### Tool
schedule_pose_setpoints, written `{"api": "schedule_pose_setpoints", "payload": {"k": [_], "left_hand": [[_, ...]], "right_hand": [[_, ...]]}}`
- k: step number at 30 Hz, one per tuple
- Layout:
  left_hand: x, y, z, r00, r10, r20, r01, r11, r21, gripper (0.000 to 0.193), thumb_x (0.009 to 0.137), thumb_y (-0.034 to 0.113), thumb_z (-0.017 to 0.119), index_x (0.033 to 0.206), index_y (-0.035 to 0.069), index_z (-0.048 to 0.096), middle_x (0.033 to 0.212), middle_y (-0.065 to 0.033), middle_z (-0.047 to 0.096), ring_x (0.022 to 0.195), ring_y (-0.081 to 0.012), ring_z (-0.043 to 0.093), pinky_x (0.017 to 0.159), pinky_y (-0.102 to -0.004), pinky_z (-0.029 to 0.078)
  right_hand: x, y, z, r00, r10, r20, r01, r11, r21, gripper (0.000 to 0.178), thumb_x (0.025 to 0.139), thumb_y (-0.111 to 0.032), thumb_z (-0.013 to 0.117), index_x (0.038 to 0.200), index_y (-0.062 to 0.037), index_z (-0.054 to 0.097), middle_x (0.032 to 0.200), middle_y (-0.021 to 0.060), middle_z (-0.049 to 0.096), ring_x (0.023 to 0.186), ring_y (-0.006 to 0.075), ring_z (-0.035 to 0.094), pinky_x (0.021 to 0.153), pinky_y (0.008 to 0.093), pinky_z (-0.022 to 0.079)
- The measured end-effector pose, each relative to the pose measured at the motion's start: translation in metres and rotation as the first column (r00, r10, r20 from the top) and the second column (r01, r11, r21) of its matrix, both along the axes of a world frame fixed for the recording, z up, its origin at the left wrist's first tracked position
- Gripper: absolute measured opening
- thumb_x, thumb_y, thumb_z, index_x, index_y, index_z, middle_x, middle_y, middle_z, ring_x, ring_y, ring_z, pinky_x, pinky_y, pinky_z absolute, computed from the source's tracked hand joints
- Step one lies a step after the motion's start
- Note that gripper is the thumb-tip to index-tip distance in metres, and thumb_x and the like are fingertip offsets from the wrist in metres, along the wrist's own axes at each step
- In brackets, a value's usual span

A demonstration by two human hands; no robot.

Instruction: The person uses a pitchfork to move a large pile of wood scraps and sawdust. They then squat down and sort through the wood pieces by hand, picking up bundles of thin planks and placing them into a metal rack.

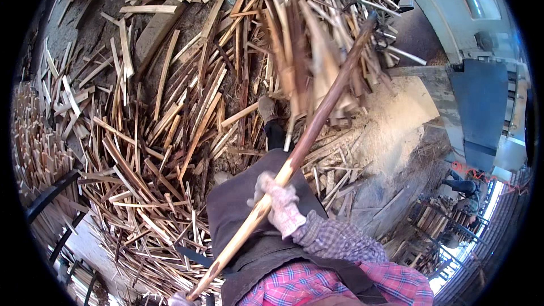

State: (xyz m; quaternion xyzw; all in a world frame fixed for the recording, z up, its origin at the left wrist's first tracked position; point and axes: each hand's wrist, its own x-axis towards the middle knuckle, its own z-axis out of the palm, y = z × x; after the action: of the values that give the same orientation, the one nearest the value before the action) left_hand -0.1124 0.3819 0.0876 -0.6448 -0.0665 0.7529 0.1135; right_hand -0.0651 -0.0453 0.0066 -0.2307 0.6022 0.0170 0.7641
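Observation:
A long wooden pole [323,116] slants from the lower left to the upper right, its dark bark partly peeled to pale wood. My right hand [277,201], in a pale knitted glove, is closed round its middle. At the lower edge, my left hand [181,299] shows only in part, closed at the pole's near end. Beyond my right hand, the pole's dark far end reaches over a bunch of wood strips [317,51] smeared by motion. Whether a tool head is fixed there cannot be made out.
Loose wood strips [170,119] cover the floor ahead and left. My shoe [267,109] stands among them. Pale sawdust [396,116] lies at the right, beside machinery with a blue panel [481,113]. Stacked strips [39,141] stand behind a dark rail [54,192] at far left.

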Motion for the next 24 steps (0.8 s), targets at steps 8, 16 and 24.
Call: {"api": "schedule_pose_setpoints", "payload": {"k": [8,16,24], "left_hand": [[0.002,-0.079,-0.059,0.995,-0.071,-0.069,0.079,0.991,0.111,0.057,0.067,0.047,0.067,0.110,0.012,0.056,0.102,-0.0131,0.061,0.092,-0.0232,0.060,0.078,-0.0354,0.048],[0.074,-0.176,-0.170,0.873,-0.474,-0.115,0.452,0.874,-0.176,0.054,0.075,0.047,0.059,0.115,0.012,0.052,0.112,-0.0127,0.057,0.099,-0.0215,0.058,0.082,-0.0328,0.048],[0.206,-0.486,-0.227,0.985,-0.087,0.150,0.147,0.879,-0.453,0.048,0.074,0.052,0.057,0.109,0.019,0.057,0.079,-0.0079,0.064,0.065,-0.0209,0.062,0.056,-0.0318,0.051]], "right_hand": [[0.059,-0.104,-0.009,0.997,0.034,-0.066,-0.032,0.999,0.041,0.018,0.079,-0.013,0.061,0.095,-0.0090,0.053,0.077,0.0011,0.054,0.066,0.0143,0.055,0.065,0.0362,0.051],[0.123,-0.231,-0.050,1.000,0.008,-0.011,-0.009,0.992,-0.122,0.017,0.077,-0.009,0.062,0.091,-0.0040,0.054,0.071,0.0032,0.054,0.059,0.0159,0.056,0.058,0.0332,0.054],[0.245,-0.461,-0.108,0.988,0.040,-0.146,-0.113,0.838,-0.534,0.019,0.075,-0.015,0.060,0.084,-0.0012,0.052,0.067,0.0062,0.051,0.056,0.0182,0.053,0.056,0.0294,0.052]]}}
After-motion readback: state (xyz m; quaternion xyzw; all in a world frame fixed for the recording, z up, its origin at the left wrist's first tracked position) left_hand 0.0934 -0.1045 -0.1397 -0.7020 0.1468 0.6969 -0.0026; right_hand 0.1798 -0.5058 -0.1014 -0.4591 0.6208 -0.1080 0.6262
